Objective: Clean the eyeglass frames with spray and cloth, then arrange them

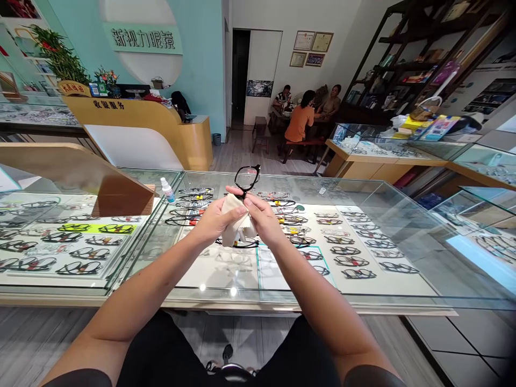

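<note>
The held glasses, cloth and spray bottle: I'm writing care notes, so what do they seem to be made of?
Held glasses: probably glossy black plastic, from the smooth, shiny rim; the clear lens could be glass or plastic.
Cloth: matte cream fabric, judging by its soft folds; fibre unclear.
Spray bottle: likely plastic, judging by its smooth white top.

The cloth (230, 215) looks matt, the eyeglasses (246, 178) glossy plastic.

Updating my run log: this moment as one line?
left hand: holds cloth; right hand: at cloth; glasses: one lens above hands; beneath: glass counter
</note>
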Motion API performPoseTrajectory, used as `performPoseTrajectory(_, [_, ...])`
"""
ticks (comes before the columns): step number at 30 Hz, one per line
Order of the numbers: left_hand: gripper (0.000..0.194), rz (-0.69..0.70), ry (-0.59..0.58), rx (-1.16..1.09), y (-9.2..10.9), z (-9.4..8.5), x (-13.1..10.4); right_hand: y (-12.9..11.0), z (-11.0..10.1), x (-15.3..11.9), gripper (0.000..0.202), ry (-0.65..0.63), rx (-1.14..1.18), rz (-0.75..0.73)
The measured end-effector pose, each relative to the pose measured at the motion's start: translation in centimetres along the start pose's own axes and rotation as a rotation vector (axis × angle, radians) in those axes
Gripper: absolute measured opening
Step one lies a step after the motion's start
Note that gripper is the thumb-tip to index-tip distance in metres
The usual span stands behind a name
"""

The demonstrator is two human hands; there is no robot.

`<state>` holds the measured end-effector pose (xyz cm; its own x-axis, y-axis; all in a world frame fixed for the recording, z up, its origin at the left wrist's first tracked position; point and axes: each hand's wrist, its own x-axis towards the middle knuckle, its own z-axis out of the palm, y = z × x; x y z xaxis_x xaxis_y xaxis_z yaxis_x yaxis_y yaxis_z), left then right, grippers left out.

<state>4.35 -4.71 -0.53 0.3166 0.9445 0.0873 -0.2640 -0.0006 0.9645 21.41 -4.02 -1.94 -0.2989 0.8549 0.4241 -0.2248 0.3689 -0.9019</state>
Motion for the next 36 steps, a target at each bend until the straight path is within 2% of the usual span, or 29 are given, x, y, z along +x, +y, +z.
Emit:
performPoseTrajectory(3, [0.081, 0.038, 0.025, -0.027, -0.5, 0.0, 0.1, -0.3, 0.1, -0.1, 0.055, -0.015, -0.038, -0.054])
performPoseTrajectory(7, [0.068, 0.093, 0.043, -0.025, -0.8, 0.2, 0.1, -1.1, 0.4, -0.2, 0.052, -0.021, -0.118, -0.112])
performPoseTrajectory(12, [0.068, 0.098, 0.017, -0.059, -0.7, 0.3, 0.1, -1.4, 0.5, -0.4, 0.054, 0.031, -0.13, -0.114])
performPoseTrajectory(14, [0.068, 0.061, -0.028, -0.06, -0.4, 0.0, 0.2, -1.1, 0.5, -0.4, 0.051, 0.072, -0.044, -0.071])
performPoseTrajectory(17, [0.065, -0.006, -0.165, -0.009, 0.1, -0.8, 0.1, -1.0, 0.2, -0.3, 0.041, 0.114, 0.114, 0.003])
performPoseTrajectory(19, [0.062, 0.0, -0.241, 0.036, 0.5, -1.0, 0.0, -1.1, 0.1, -0.3, 0.037, 0.123, 0.188, 0.052])
performPoseTrajectory(21, [0.059, 0.027, -0.26, 0.076, 0.8, -0.9, -0.2, -1.2, 0.0, -0.2, 0.036, 0.148, 0.231, 0.086])
performPoseTrajectory(24, [0.066, 0.071, -0.201, 0.108, 1.0, -0.2, -0.6, -1.3, 0.2, -0.2, 0.04, 0.19, 0.225, 0.105])
performPoseTrajectory(29, [0.075, 0.11, -0.046, 0.067, 0.2, 0.9, -0.8, -0.4, 0.9, -0.5, 0.052, 0.15, 0.156, 0.105])
performPoseTrajectory(32, [0.073, 0.174, 0.035, 0.037, -0.3, 1.1, -0.8, 0.3, 1.0, -0.7, 0.051, 0.14, 0.114, 0.076])
performPoseTrajectory(36, [0.066, 0.232, 0.1, 0.094, -0.6, 0.9, -0.6, 0.3, 0.9, -0.6, 0.049, 0.042, 0.115, 0.038])
